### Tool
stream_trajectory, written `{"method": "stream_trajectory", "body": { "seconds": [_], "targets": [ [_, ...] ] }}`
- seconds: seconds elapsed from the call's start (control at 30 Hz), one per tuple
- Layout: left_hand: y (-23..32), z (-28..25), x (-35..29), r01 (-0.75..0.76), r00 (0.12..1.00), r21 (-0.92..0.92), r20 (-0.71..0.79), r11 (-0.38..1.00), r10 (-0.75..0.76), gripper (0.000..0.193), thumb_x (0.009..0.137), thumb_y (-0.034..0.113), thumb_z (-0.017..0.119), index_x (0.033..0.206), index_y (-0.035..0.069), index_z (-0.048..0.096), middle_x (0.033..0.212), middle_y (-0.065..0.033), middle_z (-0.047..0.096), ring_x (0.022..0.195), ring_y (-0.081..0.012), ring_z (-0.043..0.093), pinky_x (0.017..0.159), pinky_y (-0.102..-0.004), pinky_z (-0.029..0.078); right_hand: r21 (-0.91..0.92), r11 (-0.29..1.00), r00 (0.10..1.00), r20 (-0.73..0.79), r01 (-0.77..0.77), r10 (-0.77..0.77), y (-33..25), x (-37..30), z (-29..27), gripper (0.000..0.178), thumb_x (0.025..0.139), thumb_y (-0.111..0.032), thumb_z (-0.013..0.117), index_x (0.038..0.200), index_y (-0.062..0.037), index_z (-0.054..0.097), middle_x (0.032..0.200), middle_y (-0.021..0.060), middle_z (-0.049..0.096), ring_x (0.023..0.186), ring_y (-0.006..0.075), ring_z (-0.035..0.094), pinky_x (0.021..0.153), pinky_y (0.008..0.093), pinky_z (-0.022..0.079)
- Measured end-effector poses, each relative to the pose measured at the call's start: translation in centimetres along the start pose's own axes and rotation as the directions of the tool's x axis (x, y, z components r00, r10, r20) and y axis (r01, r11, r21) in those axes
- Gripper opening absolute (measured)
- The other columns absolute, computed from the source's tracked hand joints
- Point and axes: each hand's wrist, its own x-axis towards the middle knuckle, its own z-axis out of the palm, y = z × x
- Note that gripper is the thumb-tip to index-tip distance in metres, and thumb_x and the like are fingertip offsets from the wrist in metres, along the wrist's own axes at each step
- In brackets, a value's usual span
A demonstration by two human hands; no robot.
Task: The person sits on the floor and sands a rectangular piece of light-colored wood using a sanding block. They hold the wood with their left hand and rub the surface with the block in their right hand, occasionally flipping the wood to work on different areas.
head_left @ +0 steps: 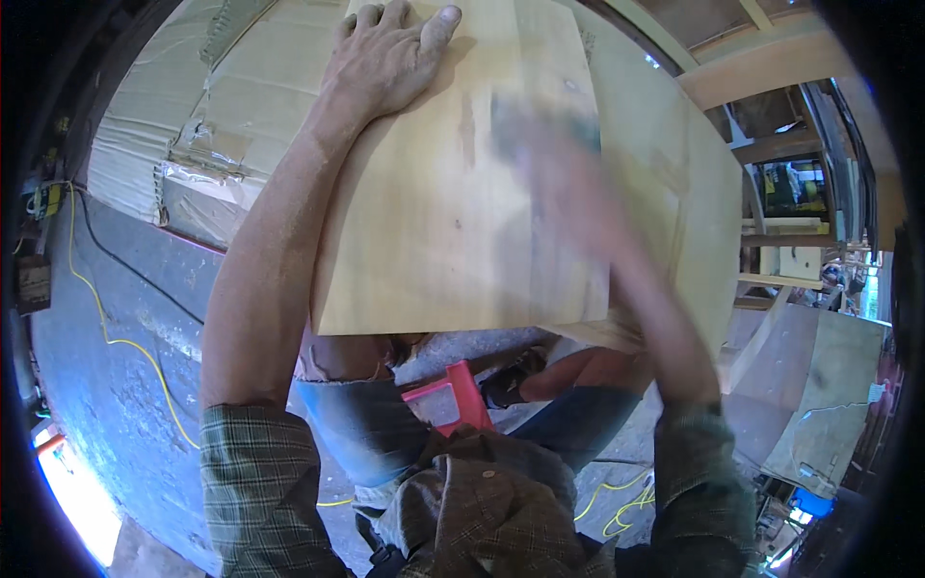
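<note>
A pale wooden board [424,241] lies in front of me, its near edge above my knees. My left hand [390,58] rests on the board's far left part, thumb stretched out to the side and fingers spread. Over the board's right half, my right hand [564,164] is smeared by motion. Under its fingers is a dark greenish pad [511,130], too blurred to tell its exact kind, which appears to be against the board's face. A few dark marks and a brownish streak show on the wood.
Beneath and right of the board is another pale sheet [689,193]. Cardboard [135,144] covers the far left. A red plastic stool [458,395] stands between my legs. Yellow cord [145,352] runs over the grey floor [106,385]. Wooden framing [771,72] and stored pieces fill the right.
</note>
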Motion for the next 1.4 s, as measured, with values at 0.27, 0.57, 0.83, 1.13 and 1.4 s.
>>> {"method": "stream_trajectory", "body": {
  "seconds": [0.27,0.57,0.83,1.13,1.4],
  "targets": [
    [0.5,0.4,-0.1,0.056,0.998,-0.118,-0.034,0.991,-0.06,0.067,0.097,0.056,0.012,0.125,0.018,0.059,0.116,-0.0182,0.055,0.116,-0.0332,0.046,0.105,-0.0479,0.026,0.106,0.992,0.99,0.113,0.068,-0.08,-7.3,-6.8,-1.5,0.04,0.089,-0.008,0.05,0.128,-0.0016,0.055,0.14,0.0157,0.047,0.133,0.0337,0.04,0.11,0.0464,0.03],
    [1.1,-0.6,-0.1,0.061,0.997,-0.157,-0.046,0.986,-0.069,0.048,0.098,0.042,0.032,0.123,0.011,0.057,0.125,-0.0205,0.052,0.119,-0.0364,0.046,0.102,-0.0461,0.033,-0.013,0.955,0.921,-0.269,-0.295,0.281,10.3,17.4,-2.2,0.043,0.097,-0.034,0.043,0.12,-0.0014,0.059,0.126,0.0202,0.057,0.118,0.0339,0.053,0.101,0.0398,0.039],
    [-0.4,-1.4,-0.8,-0.016,0.998,-0.012,-0.064,1.0,0.015,0.044,0.099,0.041,0.029,0.119,0.011,0.055,0.112,-0.0207,0.058,0.108,-0.0408,0.05,0.094,-0.0484,0.037,0.052,0.995,0.99,-0.104,-0.091,0.096,-4.2,-1.7,1.4,0.036,0.096,-0.016,0.045,0.128,-0.0028,0.055,0.134,0.0161,0.052,0.129,0.0291,0.046,0.11,0.038,0.032],
    [-2.1,-2.3,-4.8,0.089,0.99,-0.432,-0.058,0.898,-0.126,0.053,0.094,0.045,0.046,0.133,0.01,0.045,0.128,-0.0271,0.05,0.118,-0.0409,0.048,0.102,-0.0477,0.034,0.31,0.563,0.642,0.356,-0.767,0.679,-13.4,-28.2,-2.6,0.024,0.095,-0.02,0.052,0.108,-0.0018,0.062,0.117,0.0163,0.063,0.113,0.0299,0.057,0.09,0.044,0.044],
    [4.8,-9.6,-19.4,0.584,0.728,-0.721,0.263,0.373,-0.633,0.055,0.09,0.034,0.062,0.131,-0.001,0.048,0.109,-0.0171,0.061,0.095,-0.0239,0.064,0.076,-0.033,0.053,-0.105,0.905,0.784,-0.546,-0.413,0.294,-10.8,-22.9,-3.2,0.032,0.093,-0.004,0.046,0.123,0.0008,0.057,0.127,0.0164,0.057,0.122,0.0291,0.053,0.103,0.0373,0.039]
  ]
}}
